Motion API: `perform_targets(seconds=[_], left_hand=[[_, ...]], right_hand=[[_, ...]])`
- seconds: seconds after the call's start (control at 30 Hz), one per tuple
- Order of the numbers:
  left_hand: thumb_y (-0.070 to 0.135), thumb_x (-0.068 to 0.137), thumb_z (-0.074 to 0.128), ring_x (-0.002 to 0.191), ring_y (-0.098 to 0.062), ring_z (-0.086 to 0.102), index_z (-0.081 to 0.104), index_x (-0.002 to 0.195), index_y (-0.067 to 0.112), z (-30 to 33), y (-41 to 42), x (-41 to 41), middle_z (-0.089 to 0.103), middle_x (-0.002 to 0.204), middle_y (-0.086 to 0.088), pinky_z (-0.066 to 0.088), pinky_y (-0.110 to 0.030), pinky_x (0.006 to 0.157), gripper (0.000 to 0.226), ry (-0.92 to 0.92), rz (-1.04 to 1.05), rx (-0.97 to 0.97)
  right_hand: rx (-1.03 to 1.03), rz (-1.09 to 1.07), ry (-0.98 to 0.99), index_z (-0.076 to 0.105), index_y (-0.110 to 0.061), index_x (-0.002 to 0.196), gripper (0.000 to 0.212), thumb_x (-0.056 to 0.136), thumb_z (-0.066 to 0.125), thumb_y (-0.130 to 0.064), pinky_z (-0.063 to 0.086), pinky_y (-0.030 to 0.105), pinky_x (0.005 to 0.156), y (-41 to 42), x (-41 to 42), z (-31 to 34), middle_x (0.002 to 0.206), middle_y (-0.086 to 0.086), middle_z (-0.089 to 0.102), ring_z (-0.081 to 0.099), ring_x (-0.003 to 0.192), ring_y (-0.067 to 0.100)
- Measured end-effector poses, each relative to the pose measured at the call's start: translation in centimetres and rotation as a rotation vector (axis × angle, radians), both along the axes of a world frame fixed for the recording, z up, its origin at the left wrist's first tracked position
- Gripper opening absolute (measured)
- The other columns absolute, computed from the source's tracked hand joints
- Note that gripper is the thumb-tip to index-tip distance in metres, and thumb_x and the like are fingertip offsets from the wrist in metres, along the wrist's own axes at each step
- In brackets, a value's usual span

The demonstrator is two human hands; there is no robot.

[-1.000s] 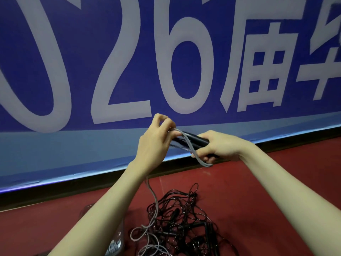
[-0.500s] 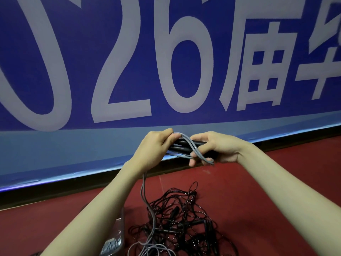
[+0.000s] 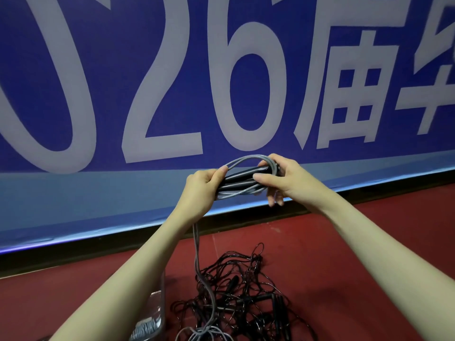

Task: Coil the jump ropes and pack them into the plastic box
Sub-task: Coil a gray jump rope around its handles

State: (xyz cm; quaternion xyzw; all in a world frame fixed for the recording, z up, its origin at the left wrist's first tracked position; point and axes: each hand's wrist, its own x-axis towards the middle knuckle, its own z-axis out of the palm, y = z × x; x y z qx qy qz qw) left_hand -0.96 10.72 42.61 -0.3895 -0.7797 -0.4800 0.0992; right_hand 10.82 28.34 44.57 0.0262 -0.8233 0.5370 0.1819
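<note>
I hold a grey jump rope [image 3: 248, 159] with black handles [image 3: 242, 177] up in front of me. My left hand [image 3: 202, 187] grips the left end of the handles and the wound cord. My right hand [image 3: 283, 180] grips the right end, with a cord loop arching over the top between the hands. The loose grey cord [image 3: 197, 254] hangs from my left hand down to the floor. A tangled heap of black jump ropes [image 3: 246, 296] lies on the red floor below. The clear plastic box [image 3: 157, 308] shows at the bottom, mostly hidden by my left forearm.
A large blue banner [image 3: 98, 70] with white characters fills the wall ahead. A black strip [image 3: 73, 257] runs along its base. The red floor [image 3: 344, 242] stretches to the right of the rope heap.
A new cord loop now arches over the handles between my hands. My right hand has shifted round the right end, and the bundle sits a little tilted.
</note>
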Motion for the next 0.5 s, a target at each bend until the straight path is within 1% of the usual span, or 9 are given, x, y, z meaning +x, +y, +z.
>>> perform_targets(seconds=[0.07, 0.13, 0.2, 0.27, 0.37, 0.43, 0.5], left_hand=[[0.042, 0.101, 0.043, 0.052, -0.015, 0.022, 0.033, 0.065, -0.003, -0.1, 0.0, 0.3, 0.028, 0.057, -0.007, 0.02, -0.022, 0.047, 0.059, -0.037, -0.011, 0.001], [0.044, 0.1, 0.044, 0.053, -0.017, 0.022, 0.032, 0.066, -0.004, -0.1, -0.1, 0.5, 0.027, 0.057, -0.006, 0.021, -0.025, 0.048, 0.06, -0.08, -0.028, 0.006], [0.045, 0.099, 0.045, 0.053, -0.018, 0.023, 0.032, 0.064, -0.001, -0.1, -0.3, 0.7, 0.029, 0.054, -0.004, 0.022, -0.027, 0.049, 0.059, -0.106, -0.028, 0.014], [0.044, 0.099, 0.045, 0.049, -0.016, 0.026, 0.033, 0.061, 0.004, 0.2, -0.9, 1.1, 0.032, 0.048, 0.001, 0.024, -0.023, 0.047, 0.056, -0.111, -0.003, 0.018], [0.043, 0.099, 0.047, 0.045, -0.013, 0.028, 0.036, 0.059, 0.007, 0.7, -2.6, 1.4, 0.034, 0.042, 0.007, 0.026, -0.021, 0.046, 0.055, -0.104, 0.042, 0.029], [0.044, 0.099, 0.047, 0.046, -0.014, 0.03, 0.036, 0.061, 0.002, 1.0, -3.8, 1.6, 0.035, 0.045, 0.003, 0.029, -0.025, 0.05, 0.058, -0.105, 0.066, 0.039], [0.045, 0.098, 0.046, 0.048, -0.015, 0.033, 0.042, 0.066, -0.008, 1.3, -5.1, 2.1, 0.037, 0.05, -0.003, 0.031, -0.027, 0.053, 0.062, -0.113, 0.078, 0.044]], right_hand=[[0.0, -0.056, 0.025, 0.052, -0.012, 0.092, 0.019, 0.094, 0.064, -0.026, 0.034, 0.023, 0.042, -0.2, -0.2, -0.1, 0.068, 0.01, 0.059, 0.05, 0.049, 0.02], [-0.046, -0.1, 0.037, 0.051, -0.013, 0.086, 0.02, 0.095, 0.062, -0.028, 0.028, 0.02, 0.043, -0.4, -0.2, 0.1, 0.071, 0.01, 0.044, 0.041, 0.049, 0.014], [-0.064, -0.103, 0.029, 0.049, -0.015, 0.084, 0.021, 0.096, 0.06, -0.028, 0.025, 0.019, 0.043, -0.6, -0.1, 0.2, 0.072, 0.007, 0.035, 0.036, 0.049, 0.012], [-0.078, -0.078, 0.007, 0.047, -0.017, 0.082, 0.022, 0.096, 0.059, -0.029, 0.025, 0.02, 0.046, -1.0, 0.0, 0.2, 0.071, 0.004, 0.032, 0.036, 0.05, 0.011], [-0.075, -0.031, -0.021, 0.049, -0.016, 0.084, 0.019, 0.098, 0.057, -0.026, 0.027, 0.019, 0.047, -2.6, 0.5, 0.4, 0.068, -0.001, 0.037, 0.04, 0.052, 0.01], [-0.046, -0.015, -0.031, 0.049, -0.015, 0.084, 0.019, 0.099, 0.055, -0.025, 0.028, 0.018, 0.047, -3.9, 1.0, 0.9, 0.063, -0.005, 0.039, 0.04, 0.052, 0.01], [-0.013, -0.022, -0.025, 0.045, -0.014, 0.084, 0.021, 0.1, 0.054, -0.025, 0.027, 0.018, 0.046, -5.7, 1.7, 1.8, 0.063, -0.005, 0.036, 0.039, 0.051, 0.009]])
